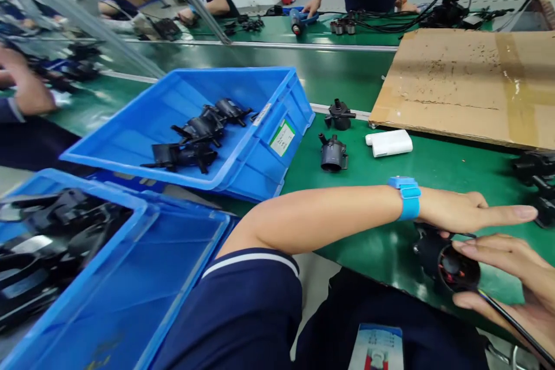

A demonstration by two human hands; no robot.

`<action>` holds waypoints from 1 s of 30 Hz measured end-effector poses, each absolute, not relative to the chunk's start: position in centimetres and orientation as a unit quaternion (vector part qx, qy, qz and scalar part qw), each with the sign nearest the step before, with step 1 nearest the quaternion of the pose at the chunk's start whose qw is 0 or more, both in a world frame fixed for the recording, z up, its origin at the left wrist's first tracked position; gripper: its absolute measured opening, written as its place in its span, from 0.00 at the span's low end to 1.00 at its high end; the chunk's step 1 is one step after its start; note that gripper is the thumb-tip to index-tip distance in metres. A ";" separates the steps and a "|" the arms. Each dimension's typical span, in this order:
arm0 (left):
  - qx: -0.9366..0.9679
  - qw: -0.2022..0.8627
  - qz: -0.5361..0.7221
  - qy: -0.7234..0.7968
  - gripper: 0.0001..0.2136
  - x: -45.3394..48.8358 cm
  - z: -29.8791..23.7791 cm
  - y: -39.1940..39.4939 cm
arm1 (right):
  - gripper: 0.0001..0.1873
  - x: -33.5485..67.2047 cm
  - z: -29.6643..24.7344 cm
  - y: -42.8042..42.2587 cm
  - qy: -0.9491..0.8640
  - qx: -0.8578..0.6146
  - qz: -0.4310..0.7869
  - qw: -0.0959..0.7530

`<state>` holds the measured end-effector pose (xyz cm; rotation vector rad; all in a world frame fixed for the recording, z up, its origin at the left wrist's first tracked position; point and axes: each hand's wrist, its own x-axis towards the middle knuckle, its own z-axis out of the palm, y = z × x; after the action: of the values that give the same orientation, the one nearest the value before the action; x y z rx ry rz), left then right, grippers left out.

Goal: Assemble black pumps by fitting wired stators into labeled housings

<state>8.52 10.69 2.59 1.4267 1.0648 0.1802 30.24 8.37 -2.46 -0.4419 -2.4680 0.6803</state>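
A black cylindrical pump (pixel 433 257) is at the lower right, its round end towards me, with a dark hub and orange-red parts inside. Over its top lies my left hand (pixel 463 211), a blue band on the wrist. One digit stretches to the right; the others curl down by the pump, partly hidden. My right hand (pixel 515 266) grips the pump's right side, thumb and fingers around its round end. A thin black cable or rod (pixel 515 321) passes by the right palm. Two similar pumps, one upright (pixel 333 153) and one behind it (pixel 340 114), stand on the green table.
A blue bin (pixel 255 150) holds several black pumps; another blue bin (pixel 173 266) at lower left holds black parts. A white object (pixel 390 143) lies near a cardboard sheet (pixel 459 81). More black parts (pixel 537 179) sit at the right edge. Other people work across the table.
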 end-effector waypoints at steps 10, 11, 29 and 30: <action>0.612 0.618 0.100 0.483 0.33 8.6 -1.0 11.4 | 0.18 28.9 -4.5 8.7 -0.914 -0.167 0.215 0.300; 0.623 0.607 0.103 0.483 0.33 8.7 -0.9 11.5 | 0.18 28.7 -4.5 8.6 -0.916 -0.156 0.213 0.302; 0.741 0.145 0.363 0.546 0.40 9.5 -10.1 5.0 | 0.26 26.2 -7.6 10.2 -0.650 -0.386 0.442 0.483; 0.743 0.149 0.356 0.547 0.35 9.8 -9.8 5.3 | 0.27 26.3 -7.5 9.9 -0.613 -0.400 0.474 0.489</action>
<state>9.83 5.28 -9.76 2.1342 1.5728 1.0226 26.28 9.90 -7.47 -0.9723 -1.4888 1.1518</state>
